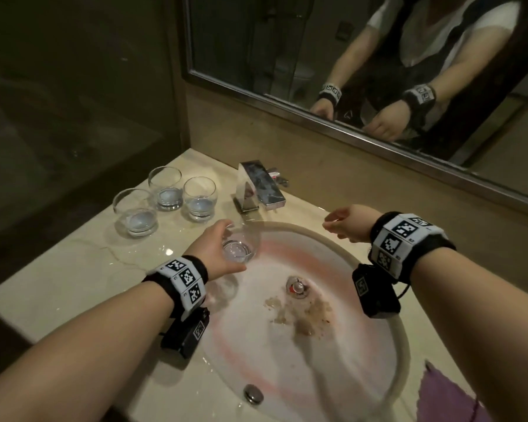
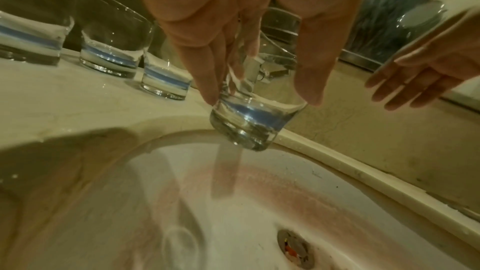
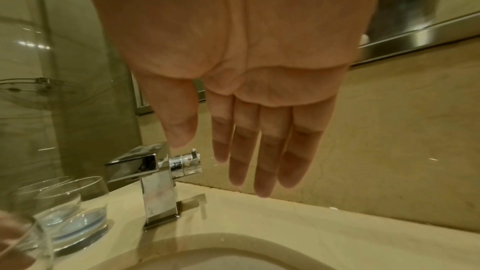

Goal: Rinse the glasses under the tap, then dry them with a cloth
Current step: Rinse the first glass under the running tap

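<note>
My left hand [image 1: 215,248] grips a clear tumbler [image 1: 241,246] over the left rim of the sink basin [image 1: 317,345]; in the left wrist view the fingers wrap the glass [image 2: 253,122], which is tilted. Three more tumblers [image 1: 165,188] [image 1: 199,198] [image 1: 134,212] stand on the counter behind it. The square chrome tap [image 1: 256,187] is at the back of the basin, with no water running. My right hand [image 1: 345,222] hovers open to the right of the tap, holding nothing; its straight fingers [image 3: 262,151] point toward the tap's knob [image 3: 185,161].
A purple cloth [image 1: 451,397] lies on the counter at the front right. The basin has brown dirt near the drain [image 1: 297,287] and pink staining. A mirror [image 1: 363,56] hangs above the back ledge, and a glass partition stands on the left.
</note>
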The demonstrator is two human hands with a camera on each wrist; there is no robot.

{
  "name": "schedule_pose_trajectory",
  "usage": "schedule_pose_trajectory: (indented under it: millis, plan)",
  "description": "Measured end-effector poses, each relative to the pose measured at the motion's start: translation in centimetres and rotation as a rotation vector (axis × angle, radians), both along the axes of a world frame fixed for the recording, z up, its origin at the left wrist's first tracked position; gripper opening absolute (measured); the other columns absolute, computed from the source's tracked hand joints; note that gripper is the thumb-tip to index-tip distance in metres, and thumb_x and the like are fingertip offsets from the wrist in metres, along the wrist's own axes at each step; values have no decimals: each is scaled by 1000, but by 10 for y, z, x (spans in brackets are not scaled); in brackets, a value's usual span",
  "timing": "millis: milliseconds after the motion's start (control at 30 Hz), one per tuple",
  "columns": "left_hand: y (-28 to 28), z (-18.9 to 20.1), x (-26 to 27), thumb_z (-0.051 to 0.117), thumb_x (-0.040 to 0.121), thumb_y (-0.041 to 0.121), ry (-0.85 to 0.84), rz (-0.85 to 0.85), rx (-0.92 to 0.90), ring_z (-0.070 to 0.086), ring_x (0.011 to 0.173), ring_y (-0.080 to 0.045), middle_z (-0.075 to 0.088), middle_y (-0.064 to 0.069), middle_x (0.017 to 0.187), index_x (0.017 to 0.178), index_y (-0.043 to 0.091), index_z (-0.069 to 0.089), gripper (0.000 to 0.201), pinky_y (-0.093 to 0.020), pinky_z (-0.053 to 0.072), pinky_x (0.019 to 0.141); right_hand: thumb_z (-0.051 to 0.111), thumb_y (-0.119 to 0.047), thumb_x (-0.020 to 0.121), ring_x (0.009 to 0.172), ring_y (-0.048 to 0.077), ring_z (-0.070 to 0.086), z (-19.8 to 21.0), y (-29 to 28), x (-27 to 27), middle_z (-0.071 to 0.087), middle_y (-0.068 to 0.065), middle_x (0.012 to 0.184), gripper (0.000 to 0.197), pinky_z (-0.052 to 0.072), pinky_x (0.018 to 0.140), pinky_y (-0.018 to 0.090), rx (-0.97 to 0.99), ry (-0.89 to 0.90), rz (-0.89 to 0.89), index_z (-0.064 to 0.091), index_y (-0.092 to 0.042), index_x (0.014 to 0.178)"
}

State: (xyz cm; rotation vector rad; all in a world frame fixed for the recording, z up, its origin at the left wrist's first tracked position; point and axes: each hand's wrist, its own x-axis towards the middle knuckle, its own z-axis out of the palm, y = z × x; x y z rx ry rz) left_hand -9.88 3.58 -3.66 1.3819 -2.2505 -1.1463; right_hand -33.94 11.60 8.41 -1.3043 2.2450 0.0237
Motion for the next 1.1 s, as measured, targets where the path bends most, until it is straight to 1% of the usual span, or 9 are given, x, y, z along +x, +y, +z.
schedule_pose_trajectory:
  millis: [200,300,400,533,633,733,900,1000,1100]
  plan:
    - [-7,-24,-19,87,60,25,-5,67,16,48,121,-17,44,-8,137,139,16,29,98,-32,42,101,51,-33,96,124,26,50,-14,-55,-11,52,9,137,48,41,102,35,-42,54,86,44,-9,138]
    - [-12,-33,-32,87,59,28,3,51,14,49,121,-17,45,-6,136,139,19,30,98,-35,41,103,51,-33,96,123,28,51,-23,-89,-13,50,10,138,54,41,104,39,-103,-46,31,37,-9,142]
    - [-17,-41,-39,88,57,31,37,45,30,49,122,-16,45,-3,137,139,20,31,101,-37,41,104,54,-31,95,113,29,59,-31,-118,-9,56,13,130,58,49,95,44,-176,-174,-55,34,-7,144]
    - [-22,-42,-44,87,61,27,49,8,45,47,122,-14,41,-1,138,140,16,31,97,-28,39,104,54,-25,95,104,31,64,-51,-136,-2,65,16,115,41,52,91,46,-155,-201,-20,52,-3,129]
    - [-23,-40,-46,86,62,29,48,5,61,47,122,-12,42,2,138,140,17,29,97,-27,40,103,53,-25,96,102,29,64,-59,-144,-4,68,13,111,30,51,92,44,-167,-85,42,62,-10,120]
    - [-27,-40,-50,86,62,28,62,1,82,46,123,-14,42,0,139,140,15,29,98,-31,39,105,49,-30,98,96,25,65,-60,-146,-7,71,7,103,26,52,87,34,-176,32,76,66,-19,114]
    - [-31,-41,-56,86,61,25,93,15,97,47,122,-16,42,-1,137,137,15,32,94,-35,40,105,51,-14,95,91,24,61,-62,-151,-8,68,8,108,25,43,73,27,-143,127,113,64,-11,116]
    - [-32,-40,-58,86,62,25,99,4,90,46,123,-17,41,-3,138,138,14,31,94,-35,40,105,50,-9,94,99,24,63,-64,-152,-11,67,9,113,29,50,82,31,-145,88,79,62,-10,120]
    - [-33,-40,-59,86,62,27,87,-7,83,46,125,-17,40,-3,139,140,12,28,99,-36,39,106,49,-8,94,105,26,63,-63,-155,-10,66,10,116,30,50,93,39,-131,77,76,61,-7,121]
